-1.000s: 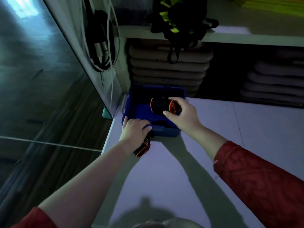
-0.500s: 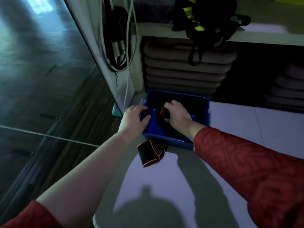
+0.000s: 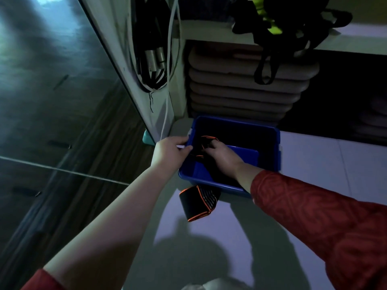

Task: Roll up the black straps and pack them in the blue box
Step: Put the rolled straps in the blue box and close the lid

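Black orange-edged strap (image 3: pixel 206 144) inside blue box (image 3: pixel 277 147)

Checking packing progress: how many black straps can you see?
2. One strap sits in the blue box under the right hand; another lies outside its near wall. The dark box may hide more.

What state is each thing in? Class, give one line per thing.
Blue box: open, no lid on.
Strap in box: held by right hand.
Rolled strap: lying outside, against box front.
Left hand: gripping box rim.
Right hand: inside box, closed on strap.
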`<state>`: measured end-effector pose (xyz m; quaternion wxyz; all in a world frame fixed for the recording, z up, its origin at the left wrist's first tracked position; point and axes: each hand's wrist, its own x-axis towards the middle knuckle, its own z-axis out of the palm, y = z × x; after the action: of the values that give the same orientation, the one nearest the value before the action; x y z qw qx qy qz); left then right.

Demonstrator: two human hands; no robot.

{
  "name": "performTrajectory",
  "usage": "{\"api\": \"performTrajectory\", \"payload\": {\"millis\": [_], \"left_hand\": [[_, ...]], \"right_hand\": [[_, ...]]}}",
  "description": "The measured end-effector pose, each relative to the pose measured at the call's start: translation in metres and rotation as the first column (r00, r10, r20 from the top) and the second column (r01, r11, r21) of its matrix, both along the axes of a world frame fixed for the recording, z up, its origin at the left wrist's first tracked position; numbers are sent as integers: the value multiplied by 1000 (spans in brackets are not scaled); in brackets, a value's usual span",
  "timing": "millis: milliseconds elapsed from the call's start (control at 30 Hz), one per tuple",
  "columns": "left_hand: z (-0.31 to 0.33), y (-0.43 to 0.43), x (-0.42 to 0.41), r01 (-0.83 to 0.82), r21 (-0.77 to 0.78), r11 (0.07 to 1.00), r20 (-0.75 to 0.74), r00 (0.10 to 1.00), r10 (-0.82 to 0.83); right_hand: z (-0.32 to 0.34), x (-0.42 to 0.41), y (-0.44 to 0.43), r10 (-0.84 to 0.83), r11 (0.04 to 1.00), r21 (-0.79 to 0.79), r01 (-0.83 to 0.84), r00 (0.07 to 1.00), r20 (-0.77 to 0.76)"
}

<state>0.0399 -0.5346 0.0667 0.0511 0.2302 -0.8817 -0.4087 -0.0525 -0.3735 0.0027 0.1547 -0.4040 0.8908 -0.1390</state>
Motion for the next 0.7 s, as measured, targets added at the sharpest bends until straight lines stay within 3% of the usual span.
{"api": "performTrajectory", "payload": {"millis": [233, 333, 400, 500, 567, 600, 700], "left_hand": [[4, 0, 8, 25, 34, 999, 29, 999, -26], [1, 3, 11, -1, 21, 1000, 41, 999, 0], [-1, 7, 14, -3, 6, 1000, 49, 999, 3], [-2, 10, 18, 14, -13, 1000, 49, 999, -13], [-1, 11, 20, 16, -28, 999, 50, 999, -15], [0, 11, 20, 20, -30, 999, 49, 999, -18], [3, 12, 21, 45, -34, 998, 51, 998, -44]], "right_hand": [[13, -1, -3, -79, 997, -14, 78, 997, -14], [21, 1, 9, -120, 991, -41, 125, 987, 105], [36, 7, 21, -168, 986, -11, 169, 983, 79], [63, 31, 41, -288, 921, -231, 313, 948, 135], [77, 67, 51, -229, 881, -399, 253, 968, 106], [79, 88, 54, -143, 898, -408, 164, 986, 83], [59, 141, 54, 102, 975, -205, -81, 990, 97]]}}
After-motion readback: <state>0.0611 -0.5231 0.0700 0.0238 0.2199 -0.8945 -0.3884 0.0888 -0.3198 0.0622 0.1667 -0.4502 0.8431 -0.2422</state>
